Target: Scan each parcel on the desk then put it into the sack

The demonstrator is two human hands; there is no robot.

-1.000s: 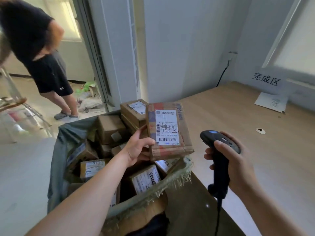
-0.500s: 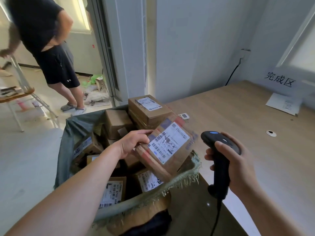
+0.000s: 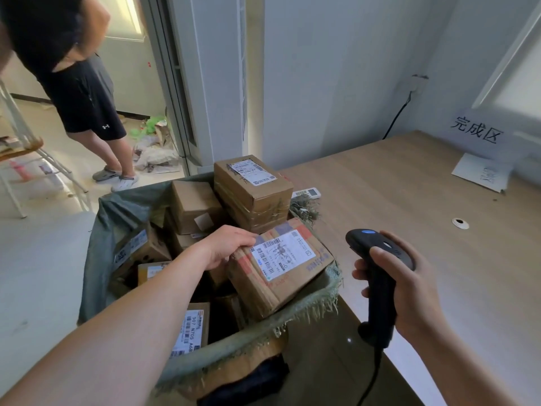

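Head view: parcel (image 3: 281,268), which I judge stiff and light, gripped at its top edge by my left hand (image 3: 225,247); right hand (image 3: 409,291) grips scanner (image 3: 379,315).

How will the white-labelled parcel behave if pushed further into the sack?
The parcel looks stiff: its cardboard edges are square under the left hand. Probably light, since one hand holds it. It lies tilted at the sack rim, so it may slide inward.

White remote (image 3: 307,192) lies at the desk's (image 3: 409,244) far left corner. Paper sheet (image 3: 480,175) lies at far right edge, below wall sign (image 3: 475,131).
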